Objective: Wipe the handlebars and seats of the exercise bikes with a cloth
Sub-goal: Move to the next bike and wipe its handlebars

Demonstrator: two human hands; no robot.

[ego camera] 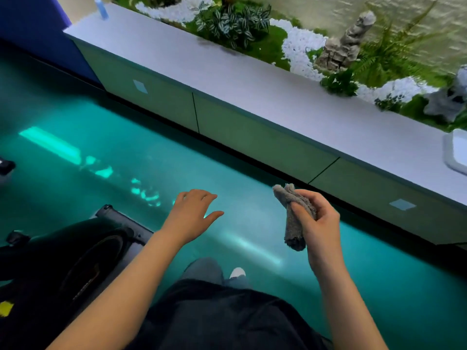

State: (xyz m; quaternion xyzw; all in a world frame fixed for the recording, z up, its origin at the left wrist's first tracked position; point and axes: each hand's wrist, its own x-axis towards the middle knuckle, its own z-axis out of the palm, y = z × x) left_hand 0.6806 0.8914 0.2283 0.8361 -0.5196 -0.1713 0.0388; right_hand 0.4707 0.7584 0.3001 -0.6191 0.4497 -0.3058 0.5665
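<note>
While the right hand point(319, 223) gripped a grey cloth point(294, 215), the left hand point(193, 214) hung empty, fingers relaxed.
Glossy teal floor point(126, 152) lay below; a long cabinet point(252, 107) fronted planted greenery point(235, 21).

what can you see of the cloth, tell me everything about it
The cloth is grey and fuzzy, like towelling, and looks dry, though that is hard to judge. It is folded and bunched into a thick roll. The right hand grips it round the middle, thumb across the front. One rounded end sticks up above the fingers and the other hangs down below the hand. It is held in the air over the glossy teal floor, and only that hand touches it.
</note>
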